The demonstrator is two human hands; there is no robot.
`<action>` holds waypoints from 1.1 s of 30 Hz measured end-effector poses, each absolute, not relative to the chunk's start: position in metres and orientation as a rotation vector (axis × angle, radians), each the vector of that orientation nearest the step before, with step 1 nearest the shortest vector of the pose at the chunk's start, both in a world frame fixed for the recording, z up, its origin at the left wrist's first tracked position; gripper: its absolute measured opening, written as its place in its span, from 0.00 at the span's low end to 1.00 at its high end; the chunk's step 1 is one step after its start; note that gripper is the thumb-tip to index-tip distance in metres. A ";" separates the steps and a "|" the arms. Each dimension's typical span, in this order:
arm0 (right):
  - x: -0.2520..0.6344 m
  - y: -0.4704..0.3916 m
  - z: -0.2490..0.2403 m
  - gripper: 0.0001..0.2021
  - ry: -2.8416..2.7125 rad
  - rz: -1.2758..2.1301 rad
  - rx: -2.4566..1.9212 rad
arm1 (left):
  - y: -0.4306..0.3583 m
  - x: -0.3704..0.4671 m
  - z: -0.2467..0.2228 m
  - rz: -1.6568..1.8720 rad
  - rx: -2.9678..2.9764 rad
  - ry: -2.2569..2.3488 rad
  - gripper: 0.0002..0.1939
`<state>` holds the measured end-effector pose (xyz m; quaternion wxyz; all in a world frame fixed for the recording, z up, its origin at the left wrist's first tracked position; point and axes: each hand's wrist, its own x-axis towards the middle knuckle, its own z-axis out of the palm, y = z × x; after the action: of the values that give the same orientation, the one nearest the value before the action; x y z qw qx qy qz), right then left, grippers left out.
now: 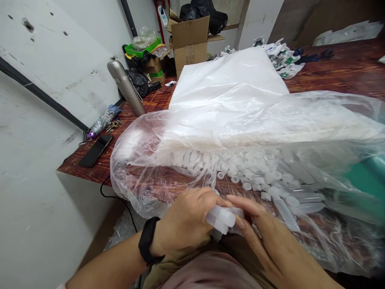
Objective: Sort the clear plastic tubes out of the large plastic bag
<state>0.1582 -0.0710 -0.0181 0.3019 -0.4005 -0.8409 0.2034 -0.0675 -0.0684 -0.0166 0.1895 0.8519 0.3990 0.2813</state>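
Against a pale wall (39, 104) stood a wood-grained table (357, 66). Nearest, several plastic tubes (215, 216) were clasped in the left hand (189, 220), and a pale piece (237, 212) was apparently pinched between the right hand's (258, 226) thumb and forefinger. The step was judged to be fitting or gathering; careful alignment seemed called for next. Beyond, loose caps (237, 168) were spread among clear plastic film (129, 144), with a carton (191, 43) farther back.

hands (188, 216): 2 | caps (246, 186): dozens | flask (129, 91): 1 | phone (96, 151): 1 | umbrella (104, 121): 1 | wristband (147, 241): 1
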 end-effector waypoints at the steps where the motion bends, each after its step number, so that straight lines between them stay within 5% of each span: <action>1: 0.157 -0.071 -0.016 0.15 -2.222 0.521 -1.031 | -0.067 -0.069 -0.017 0.809 2.420 1.128 0.03; 7: 0.143 -0.047 -0.020 0.13 -2.139 0.665 -1.157 | -0.026 -0.085 -0.002 0.648 2.557 1.217 0.07; 13: 0.130 -0.004 -0.050 0.17 -2.349 0.284 -1.208 | 0.044 -0.096 0.018 0.239 2.529 1.413 0.20; 19: 0.141 -0.011 -0.053 0.16 -2.436 0.157 -1.148 | 0.066 -0.094 0.012 0.125 2.546 1.331 0.18; 28: 0.161 -0.002 -0.054 0.16 -2.430 0.106 -1.226 | 0.028 -0.091 0.022 0.389 2.451 1.424 0.11; 33: 0.161 -0.002 -0.056 0.15 -2.450 0.216 -1.133 | -0.016 -0.084 0.013 0.849 1.753 1.308 0.13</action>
<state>0.1606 -0.0017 -0.0564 0.2150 -0.4087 -0.8836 0.0781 -0.0836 -0.0162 0.0127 0.3872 0.6889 0.5139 0.3336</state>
